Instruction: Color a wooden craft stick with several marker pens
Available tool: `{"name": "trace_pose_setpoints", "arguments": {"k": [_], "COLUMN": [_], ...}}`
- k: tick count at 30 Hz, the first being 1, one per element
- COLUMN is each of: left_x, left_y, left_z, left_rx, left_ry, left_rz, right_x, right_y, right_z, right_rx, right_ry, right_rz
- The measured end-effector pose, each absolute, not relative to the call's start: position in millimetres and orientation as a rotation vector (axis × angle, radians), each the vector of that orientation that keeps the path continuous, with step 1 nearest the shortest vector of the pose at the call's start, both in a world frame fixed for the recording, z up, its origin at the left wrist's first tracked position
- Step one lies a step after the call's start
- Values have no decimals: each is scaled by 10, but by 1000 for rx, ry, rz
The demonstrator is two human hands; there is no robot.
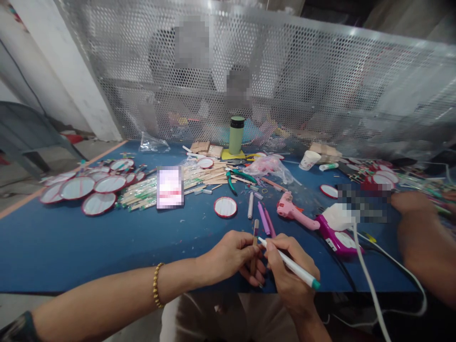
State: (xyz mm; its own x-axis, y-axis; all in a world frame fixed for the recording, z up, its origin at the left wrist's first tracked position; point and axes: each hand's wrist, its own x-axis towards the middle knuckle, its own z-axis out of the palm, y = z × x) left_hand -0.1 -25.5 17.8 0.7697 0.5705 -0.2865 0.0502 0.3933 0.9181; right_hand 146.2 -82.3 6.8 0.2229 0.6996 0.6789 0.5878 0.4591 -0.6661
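Note:
My left hand [231, 254], with a beaded bracelet at the wrist, is closed on a flat wooden stick [255, 229] that stands upright, its top end pale. Gripped like a pen in my right hand [292, 273] is a white marker [297, 267] with a green end. The marker's tip is beside the stick; whether they touch I cannot tell. Just beyond my hands lie purple markers [263, 218] and a pale marker [250, 205]. A round white disc with a red rim [225, 207] rests on the blue table [171, 247].
A pink glue gun [295, 213] and purple box [337, 237] with cables lie right. Discs [76, 187] are piled left. Sticks, a phone [170, 187], pliers [231, 183], a cup [309, 160] and a green bottle [236, 136] stand farther back. Another person's arm [423, 232] reaches in right.

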Motion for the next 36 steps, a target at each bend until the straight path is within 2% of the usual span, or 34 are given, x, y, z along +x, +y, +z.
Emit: {"name": "trace_pose_setpoints", "arguments": {"k": [36], "left_x": [-8], "left_y": [-253], "left_z": [180], "left_rx": [1124], "left_ry": [638], "left_rz": [358], "right_x": [1429], "right_y": [-814], "right_z": [74], "right_rx": [-1217], "right_ry": [-1422], "right_rz": [48]}}
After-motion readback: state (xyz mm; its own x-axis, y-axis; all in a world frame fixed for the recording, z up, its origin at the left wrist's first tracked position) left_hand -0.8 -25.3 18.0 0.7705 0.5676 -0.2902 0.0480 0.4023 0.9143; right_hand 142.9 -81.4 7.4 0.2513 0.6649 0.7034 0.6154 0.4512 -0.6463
